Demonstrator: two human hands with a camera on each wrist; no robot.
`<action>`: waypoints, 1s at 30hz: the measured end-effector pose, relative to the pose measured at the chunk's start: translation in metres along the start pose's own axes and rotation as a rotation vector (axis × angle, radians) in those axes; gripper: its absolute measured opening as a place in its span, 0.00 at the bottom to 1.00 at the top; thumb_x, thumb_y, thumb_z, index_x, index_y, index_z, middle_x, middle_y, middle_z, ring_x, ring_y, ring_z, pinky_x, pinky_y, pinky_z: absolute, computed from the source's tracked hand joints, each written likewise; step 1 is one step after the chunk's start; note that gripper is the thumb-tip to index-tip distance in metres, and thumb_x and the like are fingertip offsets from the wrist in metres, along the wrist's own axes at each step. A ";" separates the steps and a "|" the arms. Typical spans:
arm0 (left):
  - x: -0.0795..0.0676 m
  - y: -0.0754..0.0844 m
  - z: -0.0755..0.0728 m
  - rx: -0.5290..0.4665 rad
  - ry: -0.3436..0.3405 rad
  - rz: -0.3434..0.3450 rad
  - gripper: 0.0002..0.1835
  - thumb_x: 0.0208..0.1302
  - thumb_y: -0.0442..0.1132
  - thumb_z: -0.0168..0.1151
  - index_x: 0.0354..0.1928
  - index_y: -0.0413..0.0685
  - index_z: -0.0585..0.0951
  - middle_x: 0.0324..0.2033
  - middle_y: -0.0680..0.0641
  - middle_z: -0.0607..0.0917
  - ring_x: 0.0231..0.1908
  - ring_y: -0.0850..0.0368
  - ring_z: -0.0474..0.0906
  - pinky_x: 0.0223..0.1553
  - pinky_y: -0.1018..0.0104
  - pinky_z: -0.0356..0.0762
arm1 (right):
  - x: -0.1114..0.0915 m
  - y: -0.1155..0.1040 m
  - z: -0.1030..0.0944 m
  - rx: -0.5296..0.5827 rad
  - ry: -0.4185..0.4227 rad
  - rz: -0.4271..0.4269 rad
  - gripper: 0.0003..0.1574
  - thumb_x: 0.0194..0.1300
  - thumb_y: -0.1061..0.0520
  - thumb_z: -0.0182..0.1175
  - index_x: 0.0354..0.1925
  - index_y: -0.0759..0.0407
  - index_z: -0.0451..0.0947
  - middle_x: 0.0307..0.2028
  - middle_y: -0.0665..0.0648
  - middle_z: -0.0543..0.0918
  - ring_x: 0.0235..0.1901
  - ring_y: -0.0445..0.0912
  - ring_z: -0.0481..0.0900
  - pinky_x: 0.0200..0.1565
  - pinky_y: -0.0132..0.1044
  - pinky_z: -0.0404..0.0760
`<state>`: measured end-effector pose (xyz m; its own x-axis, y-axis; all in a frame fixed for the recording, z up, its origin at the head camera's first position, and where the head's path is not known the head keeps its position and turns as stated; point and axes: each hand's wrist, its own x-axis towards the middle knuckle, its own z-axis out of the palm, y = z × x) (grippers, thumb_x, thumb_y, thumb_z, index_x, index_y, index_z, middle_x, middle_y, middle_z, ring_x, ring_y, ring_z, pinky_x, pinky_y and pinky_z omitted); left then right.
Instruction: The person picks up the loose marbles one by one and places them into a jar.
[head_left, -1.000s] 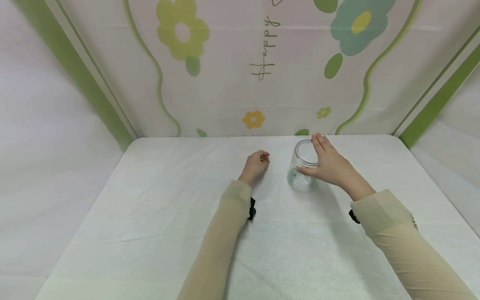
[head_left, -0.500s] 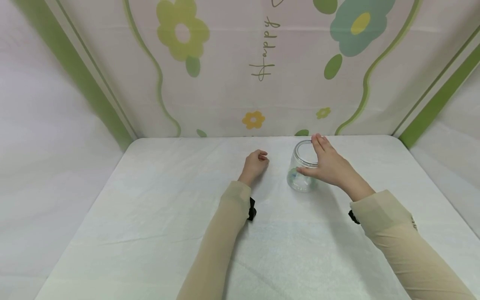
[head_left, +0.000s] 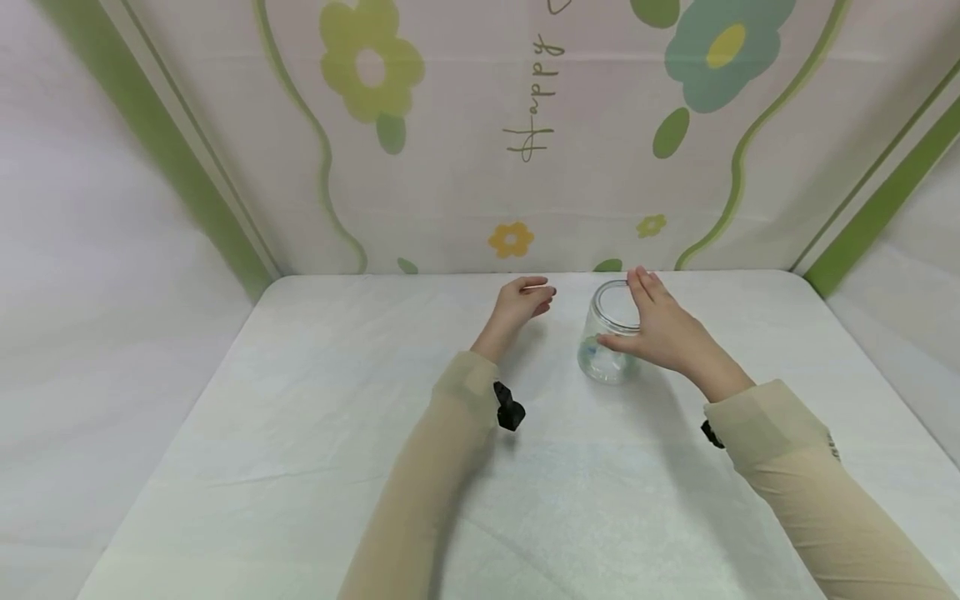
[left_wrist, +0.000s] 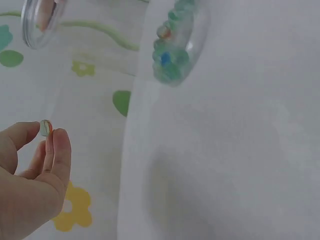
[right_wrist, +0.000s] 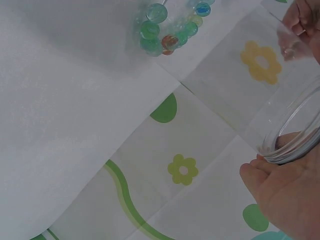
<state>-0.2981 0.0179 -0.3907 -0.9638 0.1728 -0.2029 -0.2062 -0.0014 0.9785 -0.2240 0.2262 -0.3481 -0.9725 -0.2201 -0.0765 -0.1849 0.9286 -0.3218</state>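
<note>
Between the thumb and fingertips of my left hand (head_left: 522,300) is a small clear marble (left_wrist: 46,128) with an orange streak, plain in the left wrist view. That hand is above the table, left of a clear glass jar (head_left: 597,364) and apart from it. My right hand (head_left: 663,333) holds the jar from its right side, thumb on the near wall and fingers at the far rim. The jar stands upright, its mouth uncovered. Several green marbles (right_wrist: 150,31), with a blue and an orange one among them, lie at its bottom.
A white cloth covers the table (head_left: 337,400). Just behind the table's far edge hangs a curtain (head_left: 450,150) printed with flowers, and pale side panels (head_left: 97,275) flank the table. A black wrist device (head_left: 509,408) sits at the left cuff.
My left hand has lifted off the tabletop and moved forward and a little right, toward the jar, its fingers extending more. The right hand and the jar stay in place.
</note>
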 end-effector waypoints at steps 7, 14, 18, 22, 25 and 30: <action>-0.014 0.024 0.021 -0.072 -0.065 0.044 0.20 0.66 0.35 0.59 0.59 0.36 0.74 0.53 0.37 0.82 0.56 0.44 0.78 0.54 0.65 0.81 | 0.000 0.000 -0.001 0.008 -0.008 0.008 0.69 0.59 0.32 0.60 0.73 0.69 0.33 0.75 0.68 0.35 0.75 0.62 0.35 0.70 0.65 0.50; -0.024 0.031 0.034 -0.047 -0.148 0.096 0.22 0.66 0.36 0.60 0.60 0.36 0.73 0.54 0.37 0.81 0.55 0.45 0.79 0.54 0.64 0.81 | 0.000 0.001 -0.001 0.008 -0.004 0.003 0.69 0.59 0.34 0.61 0.73 0.70 0.33 0.75 0.69 0.36 0.74 0.63 0.35 0.69 0.65 0.51; -0.028 0.034 0.037 0.015 -0.183 0.107 0.21 0.66 0.37 0.60 0.60 0.39 0.73 0.54 0.39 0.81 0.54 0.48 0.79 0.54 0.64 0.82 | 0.001 0.001 -0.001 0.005 -0.010 0.005 0.69 0.59 0.32 0.60 0.73 0.69 0.32 0.75 0.69 0.35 0.74 0.63 0.35 0.69 0.66 0.52; -0.030 0.034 0.038 0.099 -0.217 0.119 0.21 0.66 0.39 0.60 0.60 0.42 0.74 0.54 0.41 0.81 0.53 0.51 0.79 0.53 0.67 0.81 | 0.001 0.001 -0.001 0.008 -0.022 0.006 0.70 0.59 0.30 0.58 0.74 0.68 0.31 0.75 0.68 0.34 0.75 0.62 0.34 0.69 0.66 0.52; -0.032 0.034 0.039 0.145 -0.226 0.136 0.22 0.65 0.40 0.61 0.60 0.44 0.74 0.54 0.43 0.81 0.53 0.54 0.79 0.54 0.68 0.81 | 0.002 0.000 -0.002 0.011 -0.029 0.005 0.71 0.59 0.29 0.58 0.74 0.67 0.30 0.75 0.67 0.33 0.75 0.62 0.33 0.69 0.66 0.52; -0.032 0.033 0.041 0.182 -0.228 0.157 0.21 0.65 0.40 0.62 0.59 0.44 0.75 0.53 0.44 0.82 0.51 0.55 0.79 0.56 0.66 0.79 | 0.002 0.001 -0.002 0.007 -0.031 0.004 0.71 0.59 0.28 0.58 0.74 0.67 0.30 0.75 0.67 0.32 0.75 0.62 0.33 0.69 0.67 0.52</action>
<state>-0.2672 0.0532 -0.3501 -0.9148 0.4001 -0.0552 -0.0044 0.1267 0.9919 -0.2264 0.2272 -0.3469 -0.9683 -0.2259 -0.1066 -0.1802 0.9272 -0.3284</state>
